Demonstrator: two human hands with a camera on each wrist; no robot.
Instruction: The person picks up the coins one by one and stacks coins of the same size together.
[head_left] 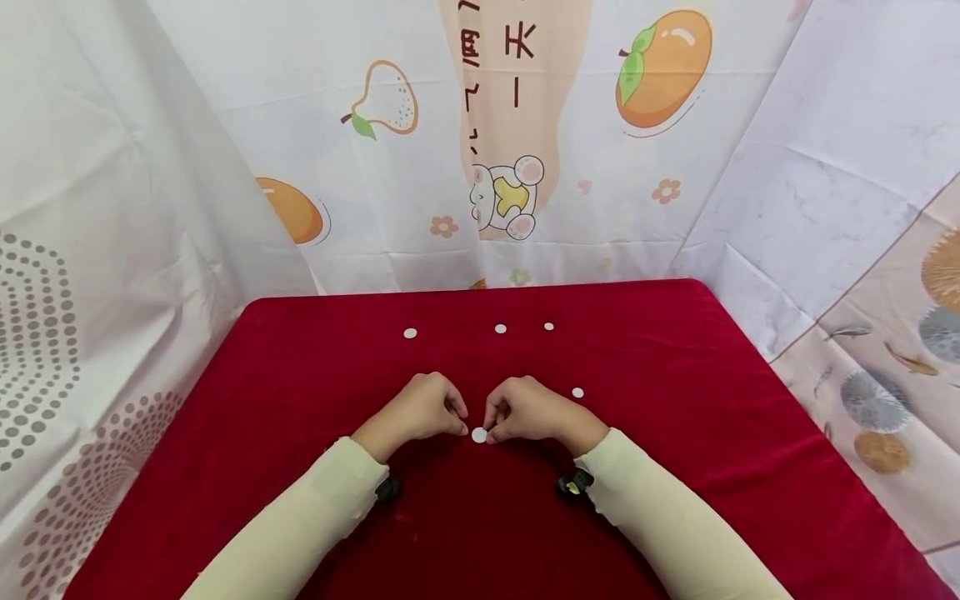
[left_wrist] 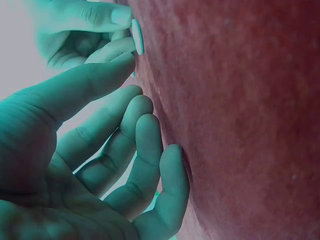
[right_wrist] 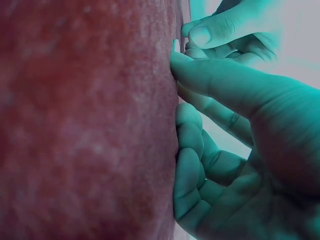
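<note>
A small round white disc (head_left: 479, 435) lies close over the red cloth between the two hands. My right hand (head_left: 528, 410) pinches its edge between thumb and index finger. In the right wrist view, the thumb covers most of the disc (right_wrist: 176, 45). The left wrist view has the disc (left_wrist: 137, 37) nearly edge-on at those fingertips. Just left of it, my left hand (head_left: 429, 407) has its fingers loosely bent, with a gap between thumb and index finger. Nothing shows in its grasp, and its fingertips (left_wrist: 148, 131) are right at the cloth.
Toward the back of the red-covered table (head_left: 330, 333) lie more white discs: one at the left (head_left: 410, 333), one near the middle (head_left: 501, 328) and a smaller one (head_left: 549, 327). Another disc (head_left: 577, 392) lies beyond the right wrist. Printed curtains (head_left: 390, 183) enclose the back and sides.
</note>
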